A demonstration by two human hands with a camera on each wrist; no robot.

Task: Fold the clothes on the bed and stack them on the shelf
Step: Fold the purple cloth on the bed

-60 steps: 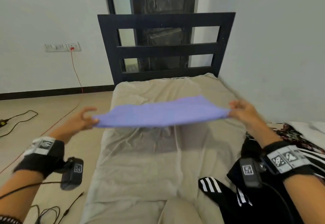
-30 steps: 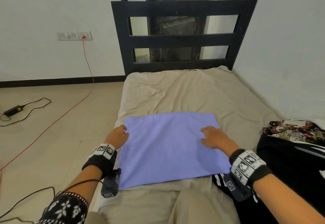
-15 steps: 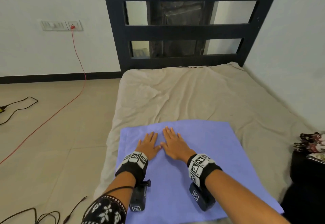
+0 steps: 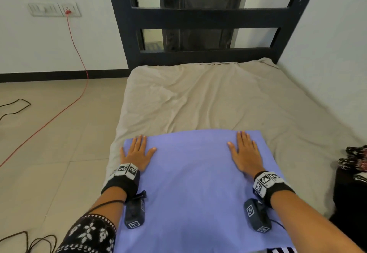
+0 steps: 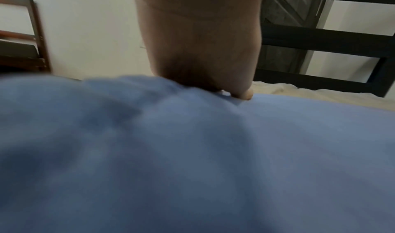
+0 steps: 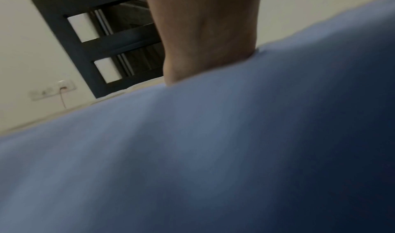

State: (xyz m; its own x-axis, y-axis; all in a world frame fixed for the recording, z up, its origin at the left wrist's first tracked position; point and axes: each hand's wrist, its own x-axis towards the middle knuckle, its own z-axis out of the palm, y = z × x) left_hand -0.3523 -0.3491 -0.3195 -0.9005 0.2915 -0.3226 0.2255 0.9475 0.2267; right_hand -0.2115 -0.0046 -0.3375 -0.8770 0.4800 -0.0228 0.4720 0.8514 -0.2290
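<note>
In the head view, the purple cloth lay flat on the near end of the bed, toward 6 o'clock in the picture. The left hand pressed on it at its 10 o'clock corner and the right hand at its 2 o'clock corner, both with fingers straight and spread, palms down, well apart. I judged the step in hand to be smoothing the cloth before a fold. The next move would call for pinching 1 edge or 2 corners and carrying them over to meet the opposite side squarely. Only this view showed the other clothes at 3 o'clock and a black striped garment peeping out under the cloth at 5 o'clock.

The left wrist view showed what the head view did not: the heel of the hand and 1 fingertip sinking into the cloth and dimpling it, and a brown wooden frame at 9 o'clock, possibly the shelf. The fingers were mostly hidden.

The right wrist view showed only the wrist meeting blurred purple fabric, with the dark headboard at 10 o'clock; the fingers could not be made out there.
</note>
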